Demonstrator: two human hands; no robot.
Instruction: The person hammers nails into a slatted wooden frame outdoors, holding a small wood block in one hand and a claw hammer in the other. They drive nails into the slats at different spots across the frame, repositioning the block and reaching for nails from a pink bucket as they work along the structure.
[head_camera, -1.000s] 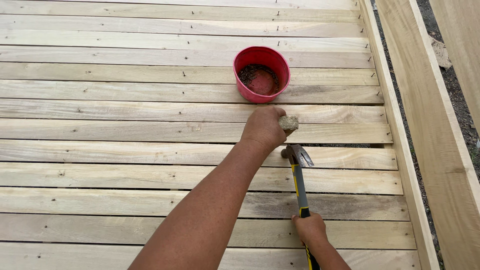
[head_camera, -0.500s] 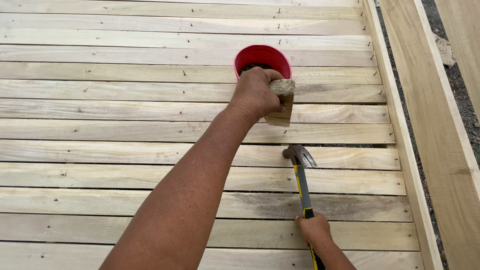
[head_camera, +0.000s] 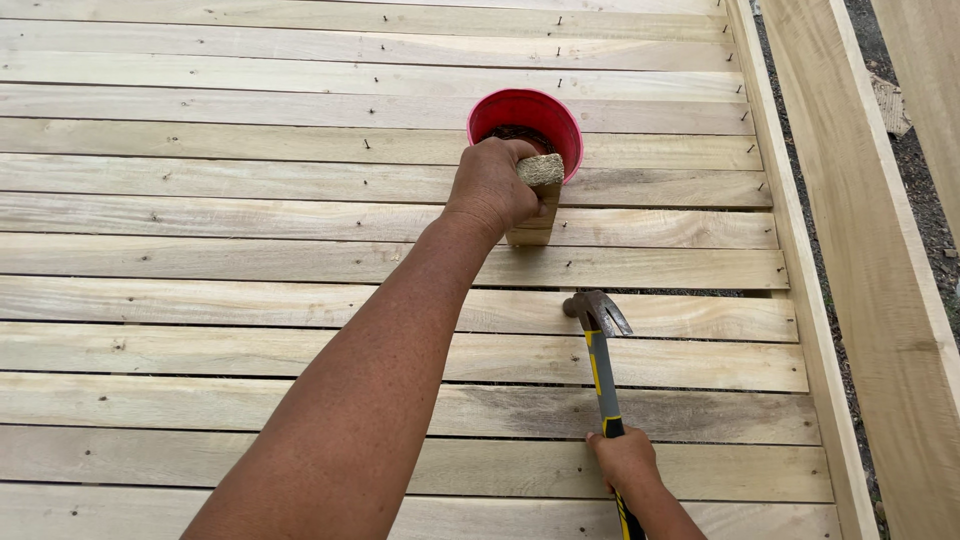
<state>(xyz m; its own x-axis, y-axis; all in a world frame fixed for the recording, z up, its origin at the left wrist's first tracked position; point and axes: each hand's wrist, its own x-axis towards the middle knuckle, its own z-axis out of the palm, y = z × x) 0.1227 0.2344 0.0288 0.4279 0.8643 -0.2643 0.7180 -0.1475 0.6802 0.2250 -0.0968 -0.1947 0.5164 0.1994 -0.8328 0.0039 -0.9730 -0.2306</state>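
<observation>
My left hand (head_camera: 492, 184) grips a short wooden block (head_camera: 537, 199), held upright with its lower end on a plank, just in front of a red bowl (head_camera: 526, 113) holding dark nails. My right hand (head_camera: 624, 462) holds the black and yellow handle of a claw hammer (head_camera: 600, 346). The hammer's steel head rests on a plank, below the block and apart from it.
Pale wooden slats (head_camera: 250, 260) run left to right, nailed down with narrow gaps between them. A long side rail (head_camera: 800, 250) borders them at the right. Beyond it lies a wide board (head_camera: 880, 300) over gravel.
My left hand has carried the wooden block away from the hammer head, up toward the red bowl, and set it standing on a plank. The hammer has stayed put.
</observation>
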